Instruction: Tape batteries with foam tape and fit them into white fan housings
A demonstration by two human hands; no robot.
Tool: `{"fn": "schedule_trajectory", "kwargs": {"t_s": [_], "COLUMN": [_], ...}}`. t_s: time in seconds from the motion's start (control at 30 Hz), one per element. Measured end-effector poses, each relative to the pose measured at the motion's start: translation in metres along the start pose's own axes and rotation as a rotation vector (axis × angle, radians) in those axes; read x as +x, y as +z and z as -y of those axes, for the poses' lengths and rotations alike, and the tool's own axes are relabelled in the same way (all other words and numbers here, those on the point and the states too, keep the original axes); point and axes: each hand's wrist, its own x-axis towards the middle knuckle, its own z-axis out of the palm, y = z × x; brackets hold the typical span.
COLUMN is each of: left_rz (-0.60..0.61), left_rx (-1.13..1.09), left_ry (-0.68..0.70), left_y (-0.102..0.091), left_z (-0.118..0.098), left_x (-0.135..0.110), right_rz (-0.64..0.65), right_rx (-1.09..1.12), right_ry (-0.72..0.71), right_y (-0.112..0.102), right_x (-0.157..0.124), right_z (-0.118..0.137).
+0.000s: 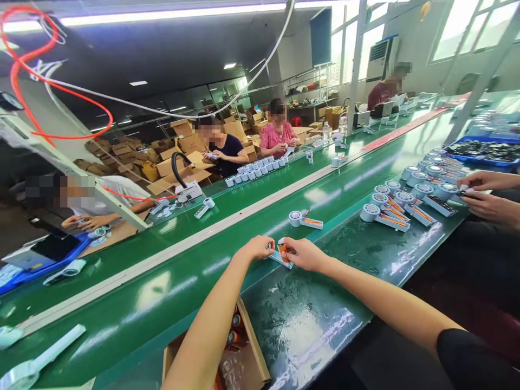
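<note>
My left hand (257,248) and my right hand (305,253) meet over a small white device (280,258) at the edge of the green bench (345,254). Fingers of my left hand are curled onto its left end. My right hand pinches an orange cylinder (282,247), a battery by its look, at the top of the device. Just beyond lies another white device with an orange part (305,220), untouched.
A cardboard box (247,352) holding orange cylinders sits under my left forearm. Several white devices (400,208) stand in rows at the right, beside a co-worker's hands (487,197). A green conveyor belt (170,271) runs across; other people sit along its far side.
</note>
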Motion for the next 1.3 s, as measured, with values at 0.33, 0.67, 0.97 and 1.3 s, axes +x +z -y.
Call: {"fn": "schedule_trajectory", "kwargs": {"t_s": [0.33,0.67,0.97,1.3], "left_rz": [-0.089,-0.220,-0.541,-0.793], "left_rx": [-0.098,-0.225,-0.332,-0.256], "left_ry": [-0.054,-0.121,-0.031,-0.976], "left_y": [0.009,0.017,0.017,0.238], "left_z": [-0.016,-0.037,-0.071,0.017], "left_x": [0.016,0.015,-0.071,-0.466], "right_rz": [0.218,0.361,0.445,0.226], "right_rx": [-0.501,-0.687,-0.721,-0.646], "right_ry": [0.092,0.130,-0.014,0.105], "right_y": [-0.004,0.001,0.010,0.022], "right_x": [0.010,0.021,0.029,0.012], "right_z": [0.009,0.015,0.008,-0.049]}}
